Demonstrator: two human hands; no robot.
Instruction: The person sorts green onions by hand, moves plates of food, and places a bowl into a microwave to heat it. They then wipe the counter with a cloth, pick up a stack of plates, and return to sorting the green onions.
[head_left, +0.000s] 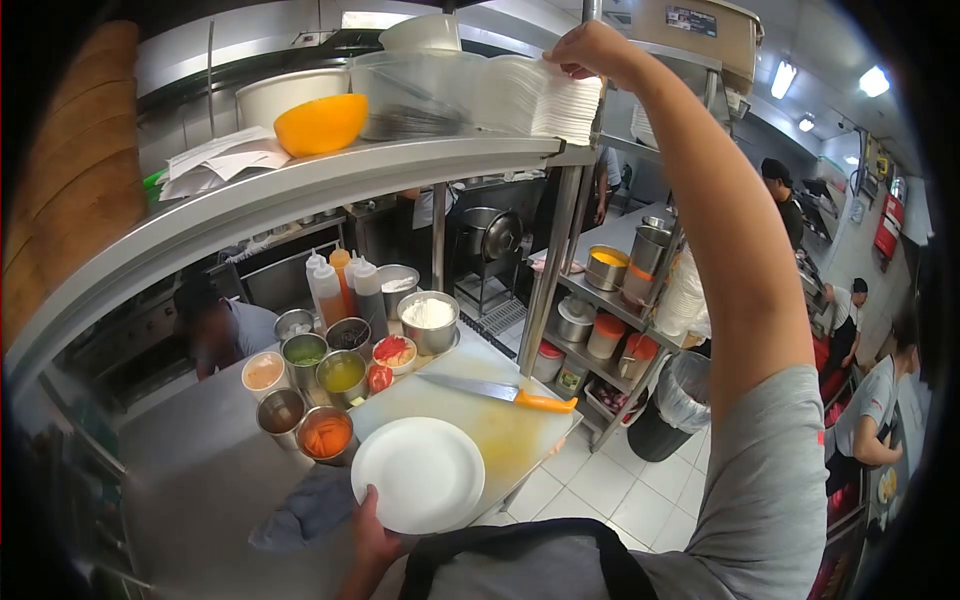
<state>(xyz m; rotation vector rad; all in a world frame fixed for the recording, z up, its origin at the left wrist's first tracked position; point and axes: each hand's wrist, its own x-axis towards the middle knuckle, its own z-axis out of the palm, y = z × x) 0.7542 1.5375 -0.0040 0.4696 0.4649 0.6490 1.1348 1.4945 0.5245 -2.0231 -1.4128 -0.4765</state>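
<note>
At 6 o'clock over the surface (200,470), the left hand (370,530) grips the near rim of the white plate (418,475), fingers closed on it. At 1 o'clock, the right hand (590,50) has its fingers curled onto the top of the stack of white trays (565,105) on the shelf (350,180). The knife (500,392) lies at 12 o'clock from the plate.

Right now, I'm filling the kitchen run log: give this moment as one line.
left hand: holds white plate | right hand: touches white stack on shelf | knife: lying on cutting board

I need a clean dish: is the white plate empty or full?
Empty: the plate shows a bare white face, held at its rim by the left hand.
</note>
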